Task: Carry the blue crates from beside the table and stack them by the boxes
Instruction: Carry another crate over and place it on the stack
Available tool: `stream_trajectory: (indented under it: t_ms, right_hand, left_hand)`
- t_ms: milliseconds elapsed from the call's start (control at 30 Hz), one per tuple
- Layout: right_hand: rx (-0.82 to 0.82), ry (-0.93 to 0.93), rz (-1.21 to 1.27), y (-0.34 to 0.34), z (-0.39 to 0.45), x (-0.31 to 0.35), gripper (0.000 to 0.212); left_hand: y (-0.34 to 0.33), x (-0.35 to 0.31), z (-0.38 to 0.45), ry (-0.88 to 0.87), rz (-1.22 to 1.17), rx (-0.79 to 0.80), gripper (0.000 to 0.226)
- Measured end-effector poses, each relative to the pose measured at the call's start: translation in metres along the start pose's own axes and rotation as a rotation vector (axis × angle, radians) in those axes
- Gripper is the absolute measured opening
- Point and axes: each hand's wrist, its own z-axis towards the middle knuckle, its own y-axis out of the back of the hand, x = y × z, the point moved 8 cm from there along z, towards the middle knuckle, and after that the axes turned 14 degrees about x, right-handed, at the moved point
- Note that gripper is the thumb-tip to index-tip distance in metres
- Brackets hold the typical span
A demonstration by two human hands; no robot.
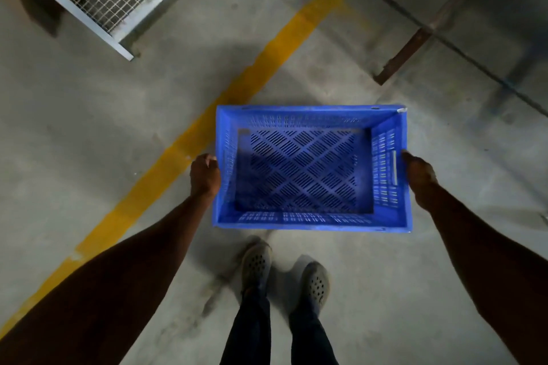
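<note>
Item: blue crate [302, 169], empty; left grip [204, 175], right grip [419, 175] clasping short ends; step: carrying; next: find boxes, set down level.

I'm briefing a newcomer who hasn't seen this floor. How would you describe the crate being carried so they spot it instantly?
Find the yellow floor line running diagonally across the grey concrete. Just right of it, above the person's shoes, is the blue crate, gripped at its short ends by the left hand and right hand. It is the only bright blue thing here, empty, with a slotted diamond-pattern base.
</note>
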Motion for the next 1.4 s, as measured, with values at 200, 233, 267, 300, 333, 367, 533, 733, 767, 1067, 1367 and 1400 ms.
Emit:
stream_trajectory:
  t_ms: [200,233,267,300,333,367,533,733,767,1067,1367,1400]
  right_hand:
    - [-0.056,0.018,0.245,-0.009,0.037,-0.012,0.045]
    - [-0.042,0.0,0.31,-0.009,0.041,-0.019,0.044]
    - [-0.006,-0.01,0.362,-0.009,0.049,-0.024,0.045]
    - [0.039,-0.03,0.394,-0.012,0.049,-0.025,0.047]
    - [0.078,-0.056,0.407,-0.014,0.05,-0.025,0.049]
    - [0.105,-0.08,0.407,-0.015,0.048,-0.024,0.05]
    - [0.134,-0.05,0.445,-0.01,0.026,-0.024,0.047]
    - [0.134,0.053,0.613,0.03,-0.084,-0.006,0.04]
    - [0.13,0.075,0.637,0.04,-0.107,-0.003,0.041]
    - [0.028,0.174,0.717,0.125,-0.318,0.016,0.05]
    - [-0.091,0.217,1.013,0.195,-0.529,-0.036,0.039]
    - [-0.138,0.193,1.001,0.197,-0.555,-0.046,0.039]
  left_hand:
    - [-0.02,0.005,0.028,0.061,-0.028,0.122,0.055]
    - [-0.019,0.003,0.029,0.062,-0.05,0.12,0.055]
    - [-0.019,0.001,0.03,0.062,-0.086,0.124,0.054]
    - [-0.02,-0.001,0.032,0.059,-0.121,0.134,0.055]
    - [-0.022,-0.001,0.037,0.062,-0.171,0.16,0.057]
    - [-0.027,0.0,0.039,0.086,-0.26,0.212,0.057]
    - [-0.031,-0.009,0.022,0.121,-0.47,0.298,0.05]
    - [0.019,-0.048,-0.045,0.003,-0.42,0.308,0.05]
    - [0.029,-0.058,-0.061,-0.007,-0.433,0.322,0.049]
    - [0.109,-0.177,-0.237,-0.071,-0.347,0.364,0.047]
    - [0.121,-0.289,-0.385,-0.276,-0.181,0.43,0.047]
    - [0.114,-0.297,-0.397,-0.296,-0.165,0.463,0.047]
